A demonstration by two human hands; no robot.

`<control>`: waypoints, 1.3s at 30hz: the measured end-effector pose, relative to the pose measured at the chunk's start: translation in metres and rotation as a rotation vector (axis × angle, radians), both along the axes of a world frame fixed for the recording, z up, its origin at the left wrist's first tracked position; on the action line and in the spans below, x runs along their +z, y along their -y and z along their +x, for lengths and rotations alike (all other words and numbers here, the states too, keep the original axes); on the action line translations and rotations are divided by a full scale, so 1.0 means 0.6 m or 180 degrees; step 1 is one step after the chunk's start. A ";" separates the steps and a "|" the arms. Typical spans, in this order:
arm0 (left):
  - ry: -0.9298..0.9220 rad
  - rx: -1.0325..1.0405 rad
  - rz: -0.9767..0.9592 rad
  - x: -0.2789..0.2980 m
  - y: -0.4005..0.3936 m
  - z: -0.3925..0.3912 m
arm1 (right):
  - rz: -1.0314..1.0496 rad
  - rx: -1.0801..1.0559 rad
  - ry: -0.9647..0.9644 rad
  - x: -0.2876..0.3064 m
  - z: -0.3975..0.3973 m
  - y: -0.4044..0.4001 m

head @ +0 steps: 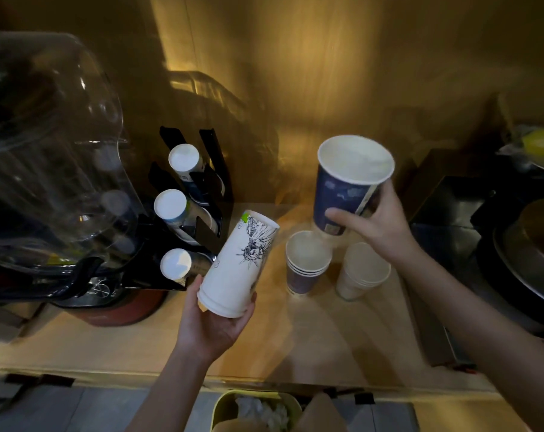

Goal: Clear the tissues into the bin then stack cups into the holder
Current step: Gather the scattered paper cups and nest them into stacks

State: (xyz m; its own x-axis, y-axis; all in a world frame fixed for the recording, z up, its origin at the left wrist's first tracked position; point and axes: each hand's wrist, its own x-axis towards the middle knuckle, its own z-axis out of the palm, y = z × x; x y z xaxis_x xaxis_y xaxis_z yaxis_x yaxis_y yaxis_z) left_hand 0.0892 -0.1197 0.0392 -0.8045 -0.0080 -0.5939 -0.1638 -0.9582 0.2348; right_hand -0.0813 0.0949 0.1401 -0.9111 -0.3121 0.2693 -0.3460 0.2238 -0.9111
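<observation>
The left grip is clamped on the base of a tilted white cup, its mouth aimed up and away; the right grip is clamped on a blue cup, held upright in the air. Two cup stacks stand just under the right grip, so a low swing could likely topple them. The holder lies just beyond the left grip, its slots showing cup bottoms; its black edges could snag a rim. Tissues sit in the bin below the tabletop, open nearer the body.
</observation>
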 end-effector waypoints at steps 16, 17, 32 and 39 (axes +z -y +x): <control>0.0097 0.0054 -0.0046 0.010 -0.010 -0.003 | 0.0705 0.0306 0.0894 -0.170 0.022 0.017; 0.0110 0.0052 -0.0086 0.012 -0.010 -0.005 | 0.0767 0.0334 0.0908 -0.167 0.023 0.015; -0.0205 -0.0400 -0.3430 0.126 -0.076 -0.089 | 0.2489 0.0641 -0.1745 -0.035 0.067 0.013; -0.0398 -0.0535 -0.3798 0.157 -0.086 -0.128 | 0.1334 0.0236 -0.0689 -0.052 0.055 -0.074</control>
State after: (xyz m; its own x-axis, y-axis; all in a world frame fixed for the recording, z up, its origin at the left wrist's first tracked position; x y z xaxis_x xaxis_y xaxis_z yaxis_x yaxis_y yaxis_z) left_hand 0.0125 -0.0683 0.1331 -0.8994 -0.3874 -0.2023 -0.1784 -0.0973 0.9791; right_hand -0.0484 0.1394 0.1092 -0.8191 -0.4965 0.2874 -0.5468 0.5240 -0.6530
